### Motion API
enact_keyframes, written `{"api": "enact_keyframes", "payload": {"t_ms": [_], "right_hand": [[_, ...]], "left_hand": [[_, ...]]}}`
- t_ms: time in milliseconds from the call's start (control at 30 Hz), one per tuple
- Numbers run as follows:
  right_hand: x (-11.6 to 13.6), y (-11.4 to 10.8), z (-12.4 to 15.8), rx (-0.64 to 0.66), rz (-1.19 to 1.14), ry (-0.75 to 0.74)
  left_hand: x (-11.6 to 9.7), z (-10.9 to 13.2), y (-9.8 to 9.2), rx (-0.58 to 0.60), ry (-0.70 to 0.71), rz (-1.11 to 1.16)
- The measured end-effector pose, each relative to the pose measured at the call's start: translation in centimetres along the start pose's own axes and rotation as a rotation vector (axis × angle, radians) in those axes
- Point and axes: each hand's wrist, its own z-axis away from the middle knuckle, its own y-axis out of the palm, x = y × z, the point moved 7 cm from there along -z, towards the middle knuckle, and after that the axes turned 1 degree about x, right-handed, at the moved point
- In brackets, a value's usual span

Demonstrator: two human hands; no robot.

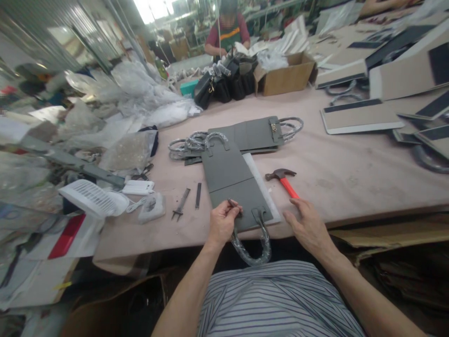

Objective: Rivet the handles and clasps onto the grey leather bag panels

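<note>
My left hand [223,220] is closed in a pinch around a thin dark metal rod [230,202], most of it hidden by the fingers. It rests over the near left part of a grey bag panel [228,171]. A plastic-wrapped handle [261,252] on that panel hangs over the table edge towards me. To the right, my right hand [308,227] has its fingers apart, at the end of the red grip of a claw hammer [288,186]; I cannot tell whether they touch. A white sheet [261,187] shows from under the panel.
Left of the panel lie a pronged metal tool [181,204] and a flat dark strip [198,195]. More grey bag panels [250,133] are stacked behind. Farther back are black bags [224,86], a cardboard box [287,77] and a seated person [228,32]. Beige boards [361,117] cover the right.
</note>
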Motion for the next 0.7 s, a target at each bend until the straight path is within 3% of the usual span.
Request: {"api": "enact_keyframes", "payload": {"t_ms": [267,433,600,700], "right_hand": [[-1.8,-1.4,-0.4,-0.047,0.196,0.035],[-2.1,-0.8,-1.3,0.166,0.359,0.116],[-3.9,-0.7,-2.7,0.342,0.064,0.492],[-3.6,-0.1,-3.4,0.45,-0.117,0.607]], "left_hand": [[-0.2,0.4,-0.1,0.017,0.119,-0.206],[-1.1,1.0,0.3,0.033,0.283,-0.366],[-1.4,1.9,1.2,0.095,0.49,-0.512],[-1.1,2.1,1.6,0.109,0.551,-0.552]]}}
